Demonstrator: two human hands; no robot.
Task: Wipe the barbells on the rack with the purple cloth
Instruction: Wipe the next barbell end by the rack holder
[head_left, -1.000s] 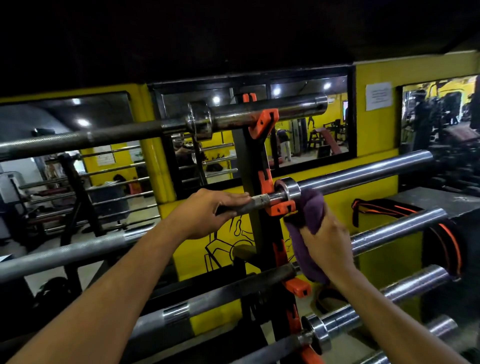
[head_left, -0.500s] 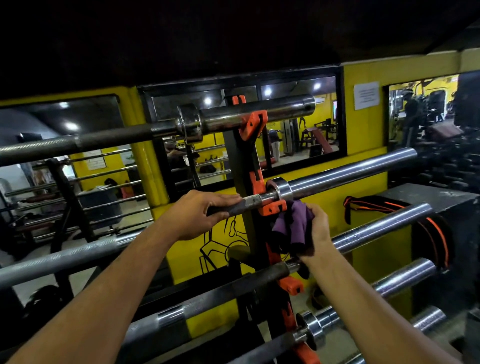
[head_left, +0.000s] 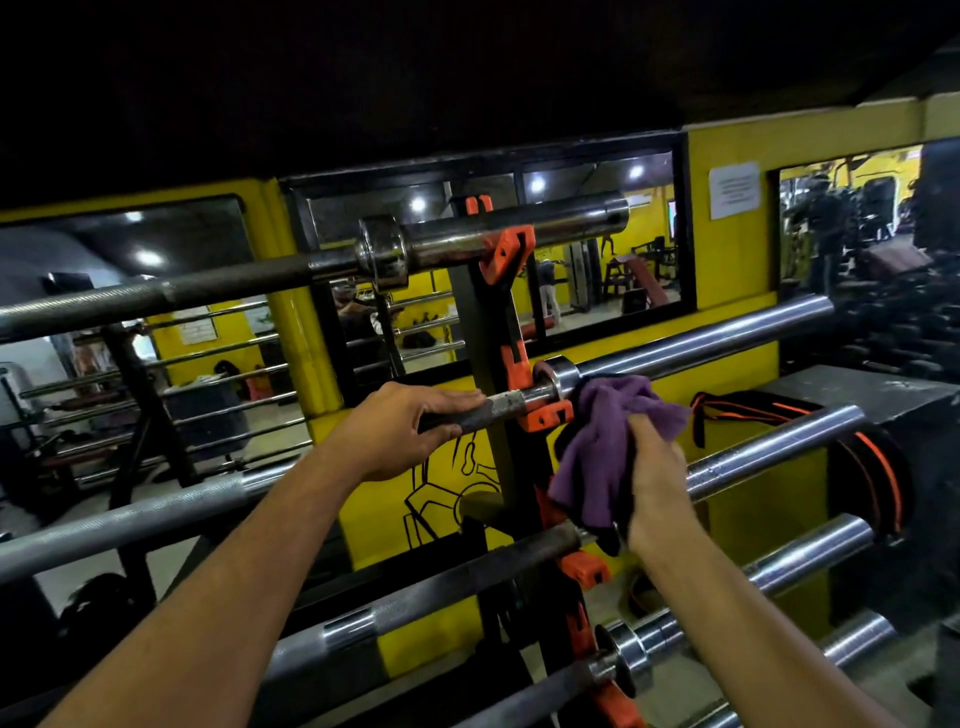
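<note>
Several steel barbells lie across a black upright rack (head_left: 480, 332) with orange hooks. My left hand (head_left: 400, 428) grips the dark knurled shaft of the second barbell (head_left: 696, 340) just left of its orange hook. My right hand (head_left: 657, 483) holds the bunched purple cloth (head_left: 608, 447) right of the rack post. The cloth hangs just below that barbell's collar and reaches down to the third barbell (head_left: 769, 452). Whether the cloth touches the chrome sleeve I cannot tell. The top barbell (head_left: 498, 239) rests above both hands.
Two lower barbells (head_left: 810, 545) run beneath my forearms. A yellow wall with mirrors (head_left: 597, 249) stands behind the rack. Black and orange straps (head_left: 872, 457) hang at the right beside a dark grey bench top (head_left: 852, 389). A paper notice (head_left: 734, 189) is stuck on the wall.
My right hand dropped from the second barbell's sleeve with the cloth, then rose again toward the collar with the cloth spread looser. My left hand kept its grip on the shaft.
</note>
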